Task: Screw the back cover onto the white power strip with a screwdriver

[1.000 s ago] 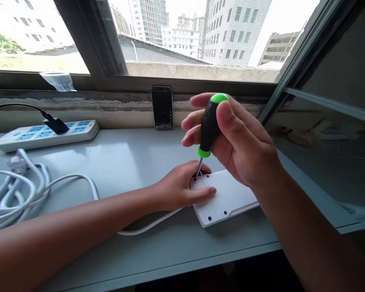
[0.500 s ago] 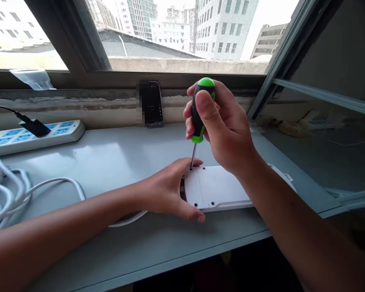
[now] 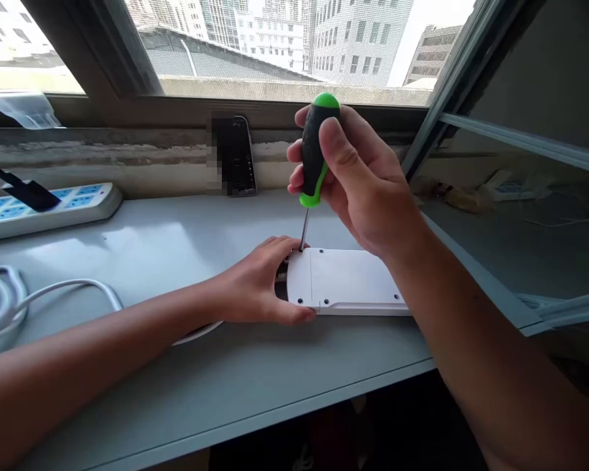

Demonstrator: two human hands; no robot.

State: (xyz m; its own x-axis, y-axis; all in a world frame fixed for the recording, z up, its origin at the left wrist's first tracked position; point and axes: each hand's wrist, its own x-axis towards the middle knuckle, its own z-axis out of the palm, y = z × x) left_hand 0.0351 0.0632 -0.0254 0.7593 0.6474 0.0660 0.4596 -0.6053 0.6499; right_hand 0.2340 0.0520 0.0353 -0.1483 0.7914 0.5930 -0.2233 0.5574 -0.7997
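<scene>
head view, one work spot on a window ledge.

item 1: right hand, raised above the work, in a narrow closed grip around a screwdriver. thumb lies along the near side of the handle, fingers curl round the far side. handle black, with green end cap and green collar.

item 2: thin metal shaft of the screwdriver, pointing down, nearly upright, tip at a screw hole near one corner of the casing.

item 3: left hand, in a wide grip over one end of a white power strip, fingers over the far edge, thumb reaching along the near edge.

item 4: the white power strip, lying flat on the pale grey ledge, underside up, below the right hand. seam across the held end; small dark holes near the corners. dark gap by the left fingers, contents too shadowed to tell.

item 5: white cable, looped at the left edge, passing under the left forearm.

item 6: second power strip, blue sockets, black plug, against the wall at left.

item 7: phone, upright against the window frame, partly pixelated.
</scene>
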